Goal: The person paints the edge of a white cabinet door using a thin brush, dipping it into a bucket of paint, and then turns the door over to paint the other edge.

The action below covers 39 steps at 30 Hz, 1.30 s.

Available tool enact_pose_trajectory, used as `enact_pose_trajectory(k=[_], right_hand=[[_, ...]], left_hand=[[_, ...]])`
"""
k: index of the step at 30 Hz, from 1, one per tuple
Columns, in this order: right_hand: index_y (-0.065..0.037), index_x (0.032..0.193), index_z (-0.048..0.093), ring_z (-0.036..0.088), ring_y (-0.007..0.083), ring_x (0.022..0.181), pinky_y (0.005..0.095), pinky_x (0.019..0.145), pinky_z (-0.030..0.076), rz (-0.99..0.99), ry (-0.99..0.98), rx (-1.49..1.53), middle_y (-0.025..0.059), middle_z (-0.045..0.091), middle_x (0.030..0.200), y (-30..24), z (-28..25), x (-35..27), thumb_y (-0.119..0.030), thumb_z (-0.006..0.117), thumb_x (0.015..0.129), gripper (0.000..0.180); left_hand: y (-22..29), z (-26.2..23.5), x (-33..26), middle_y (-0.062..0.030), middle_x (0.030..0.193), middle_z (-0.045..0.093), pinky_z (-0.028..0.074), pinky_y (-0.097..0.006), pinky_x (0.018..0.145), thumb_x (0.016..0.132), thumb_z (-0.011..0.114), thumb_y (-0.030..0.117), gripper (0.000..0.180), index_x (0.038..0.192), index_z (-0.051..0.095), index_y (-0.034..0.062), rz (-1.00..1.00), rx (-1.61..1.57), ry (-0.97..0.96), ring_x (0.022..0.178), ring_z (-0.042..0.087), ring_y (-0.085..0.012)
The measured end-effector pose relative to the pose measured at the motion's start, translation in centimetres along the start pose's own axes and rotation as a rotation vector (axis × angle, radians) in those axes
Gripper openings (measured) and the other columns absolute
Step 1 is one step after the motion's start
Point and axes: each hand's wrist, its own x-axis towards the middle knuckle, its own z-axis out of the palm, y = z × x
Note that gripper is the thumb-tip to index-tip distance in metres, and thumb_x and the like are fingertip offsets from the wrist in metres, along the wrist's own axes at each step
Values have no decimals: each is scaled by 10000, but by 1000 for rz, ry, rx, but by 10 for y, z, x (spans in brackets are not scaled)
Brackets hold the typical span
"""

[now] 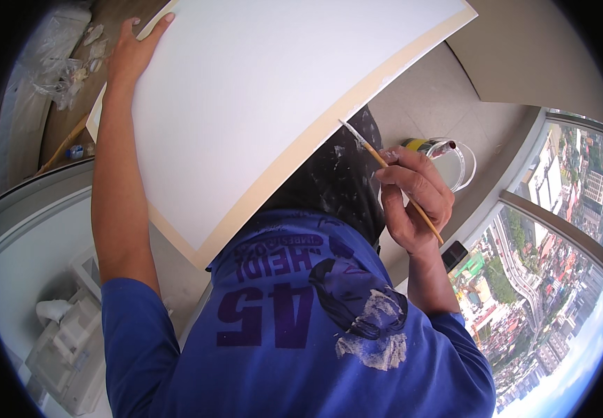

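A large white panel point(267, 104) with a tan border along its edges lies slanted across my lap. My left hand point(134, 56) holds it at the far left edge, thumb on the white face; some of its fingers are hidden. A thin paintbrush point(370, 149) with a wooden handle is pinched in my right hand point(414, 198). White paint coats its bristles, and the tip is at the panel's right-hand tan edge. White smears mark that edge further up. Paint specks show on my fingers and dark trousers.
Beyond my right hand, a bucket point(463, 167) with a white handle stands on the floor beside a dark can with a yellow band point(418, 145). Windows point(524, 258) line the right side. Clear plastic sheeting point(54, 76) lies at the far left, and pale boxy objects point(72, 341) are at lower left.
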Motion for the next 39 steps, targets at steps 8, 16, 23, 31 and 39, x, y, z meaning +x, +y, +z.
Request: enact_pose_trajectory(k=[8, 16, 23, 31, 39], right_hand=[[-1, 901, 741, 732, 255, 895, 323, 778, 582, 9, 68, -100, 169, 721, 1002, 9, -5, 5, 112, 653, 710, 238], [1, 893, 735, 737, 254, 904, 325, 781, 587, 1, 8, -31, 170, 720, 1007, 2, -3, 0, 112, 652, 712, 228], [5, 901, 733, 735, 254, 904, 326, 794, 587, 55, 85, -63, 171, 722, 1008, 11, -6, 1, 110, 655, 724, 220], [-2, 886, 731, 728, 264, 882, 333, 750, 575, -21, -14, -23, 179, 717, 997, -5, 3, -1, 118, 666, 688, 240], [6, 887, 734, 732, 261, 873, 329, 750, 576, 40, -59, 145, 179, 719, 997, -16, 1, 0, 119, 651, 702, 232]], left_hand=[[-1, 0, 1, -253, 1375, 625, 261, -577, 1203, 734, 581, 910, 1120, 1504, 473, 104, 6, -12, -14, 1326, 571, -403], [1, -1, 0, -274, 1322, 651, 442, -481, 1087, 735, 591, 902, 1102, 1483, 494, 98, 17, 32, 13, 1247, 628, -403], [1, -1, -1, -258, 1362, 631, 265, -572, 1202, 733, 578, 912, 1129, 1501, 473, 92, -2, 3, -11, 1313, 581, -405], [2, -5, -1, -279, 1369, 621, 429, -482, 1105, 725, 591, 907, 1124, 1499, 480, 100, -5, 53, -13, 1287, 603, -405], [4, -6, -3, -280, 1366, 622, 422, -498, 1115, 726, 590, 909, 1123, 1501, 480, 104, -1, 45, -1, 1292, 597, -414]])
